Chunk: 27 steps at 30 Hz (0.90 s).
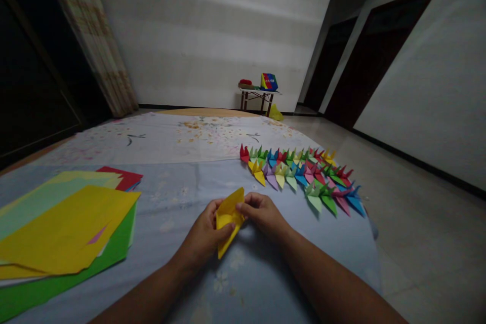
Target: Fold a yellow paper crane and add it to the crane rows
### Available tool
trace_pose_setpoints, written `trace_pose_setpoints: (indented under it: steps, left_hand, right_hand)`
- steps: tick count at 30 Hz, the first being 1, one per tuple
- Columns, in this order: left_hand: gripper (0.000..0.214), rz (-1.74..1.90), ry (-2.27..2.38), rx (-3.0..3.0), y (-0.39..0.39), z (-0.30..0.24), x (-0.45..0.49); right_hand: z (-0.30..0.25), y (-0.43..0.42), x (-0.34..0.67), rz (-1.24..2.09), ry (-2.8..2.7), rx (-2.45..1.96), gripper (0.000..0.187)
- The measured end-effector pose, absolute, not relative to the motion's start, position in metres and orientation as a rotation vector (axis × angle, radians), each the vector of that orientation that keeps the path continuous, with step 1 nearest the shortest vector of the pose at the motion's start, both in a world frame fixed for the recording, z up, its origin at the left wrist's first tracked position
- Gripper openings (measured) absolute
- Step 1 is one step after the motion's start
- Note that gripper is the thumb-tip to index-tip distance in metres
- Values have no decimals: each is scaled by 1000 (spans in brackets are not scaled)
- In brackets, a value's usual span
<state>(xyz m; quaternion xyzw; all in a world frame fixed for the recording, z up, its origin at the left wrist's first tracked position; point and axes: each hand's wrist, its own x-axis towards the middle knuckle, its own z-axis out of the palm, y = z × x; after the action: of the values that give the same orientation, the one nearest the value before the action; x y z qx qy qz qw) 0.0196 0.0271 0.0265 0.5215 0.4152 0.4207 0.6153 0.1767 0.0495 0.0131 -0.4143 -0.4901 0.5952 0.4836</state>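
A folded piece of yellow paper (229,223) is held between both hands just above the blue cloth-covered surface (182,197). My left hand (205,237) grips its left side, thumb across the front. My right hand (264,213) pinches the paper's upper right edge with curled fingers. Beyond my right hand lie rows of several folded paper cranes (304,174) in red, green, blue, yellow, purple and pink.
A loose stack of coloured paper sheets (64,228), yellow on top with green and red beneath, lies at the left. A small table (258,95) with coloured items stands by the far wall. Bare tiled floor (417,223) runs along the right.
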Motion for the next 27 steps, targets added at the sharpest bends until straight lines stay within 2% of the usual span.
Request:
trace_pose_setpoints:
  steps: [16, 27]
  left_hand:
    - [61, 993, 1144, 1143, 24, 28, 23]
    - [63, 961, 1122, 1226, 23, 30, 23]
  right_hand:
    - [12, 46, 173, 1397, -1290, -1033, 35]
    - [11, 47, 175, 1437, -1221, -1026, 37]
